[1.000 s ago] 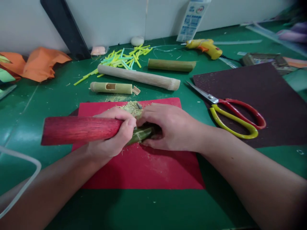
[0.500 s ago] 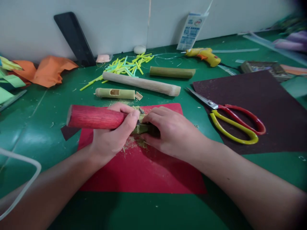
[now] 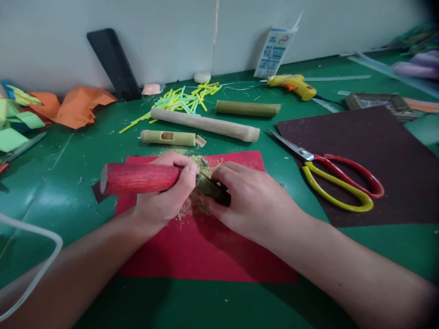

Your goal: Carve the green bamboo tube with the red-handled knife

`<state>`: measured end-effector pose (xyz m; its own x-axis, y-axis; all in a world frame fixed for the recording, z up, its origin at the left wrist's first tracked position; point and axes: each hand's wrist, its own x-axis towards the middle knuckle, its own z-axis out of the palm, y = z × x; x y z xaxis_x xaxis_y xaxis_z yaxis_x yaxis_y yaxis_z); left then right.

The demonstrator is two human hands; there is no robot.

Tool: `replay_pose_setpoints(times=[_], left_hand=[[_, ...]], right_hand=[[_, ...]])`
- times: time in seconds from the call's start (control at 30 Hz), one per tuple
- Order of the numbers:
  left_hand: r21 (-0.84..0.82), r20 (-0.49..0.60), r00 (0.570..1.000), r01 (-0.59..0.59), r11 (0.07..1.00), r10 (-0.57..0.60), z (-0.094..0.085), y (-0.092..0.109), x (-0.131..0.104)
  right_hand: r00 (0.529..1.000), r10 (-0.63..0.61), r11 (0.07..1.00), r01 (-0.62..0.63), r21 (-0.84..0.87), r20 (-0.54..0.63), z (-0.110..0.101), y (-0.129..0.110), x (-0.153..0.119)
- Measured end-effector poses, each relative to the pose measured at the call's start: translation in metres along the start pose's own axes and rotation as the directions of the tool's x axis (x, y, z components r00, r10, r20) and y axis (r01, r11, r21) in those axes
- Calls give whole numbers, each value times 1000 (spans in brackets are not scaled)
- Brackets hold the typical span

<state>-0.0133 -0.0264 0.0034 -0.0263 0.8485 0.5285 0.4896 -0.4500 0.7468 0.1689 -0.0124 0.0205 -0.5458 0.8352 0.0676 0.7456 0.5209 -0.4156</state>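
Note:
My left hand is wrapped round the red wooden handle of a tool; its thumb and fingers hide most of the tool's far end. My right hand grips a short dark green bamboo piece between thumb and fingers, just right of my left fingertips. Both hands are over a red sheet, with pale shavings scattered beneath and around them. Behind the hands lie a bamboo tube with a cut window and a small loose chip at its right end.
A long pale stick, a green bamboo length and yellow-green strips lie further back. Scissors rest partly on a dark sheet at right. A yellow glue gun is behind; a white loop stands at left.
The bamboo piece has tilted, its right end now lower and nearer me. The head view has shifted slightly, so the table items appear a little lower and further right.

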Motion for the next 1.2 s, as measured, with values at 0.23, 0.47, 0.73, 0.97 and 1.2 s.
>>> replay_pose_setpoints(times=[0.23,0.47,0.73,0.97,1.2], left_hand=[[-57,46,997,67,996,-64,2,-7,-1],[-63,90,995,59,996,-53,2,-10,2],[-84,208,978,-5,996,23,1,-10,11],[-64,220,972,97,993,-81,5,-3,15],[33,279,941,187,982,-189,15,5,24]], right_hand=[[997,74,997,-75,22,36,6,-9,-1],[996,77,997,-76,-14,45,6,-11,-1],[997,73,997,-73,-17,35,7,-10,-1],[996,69,998,-69,-6,53,7,-10,1],[994,96,995,-94,-41,50,5,-11,2]])
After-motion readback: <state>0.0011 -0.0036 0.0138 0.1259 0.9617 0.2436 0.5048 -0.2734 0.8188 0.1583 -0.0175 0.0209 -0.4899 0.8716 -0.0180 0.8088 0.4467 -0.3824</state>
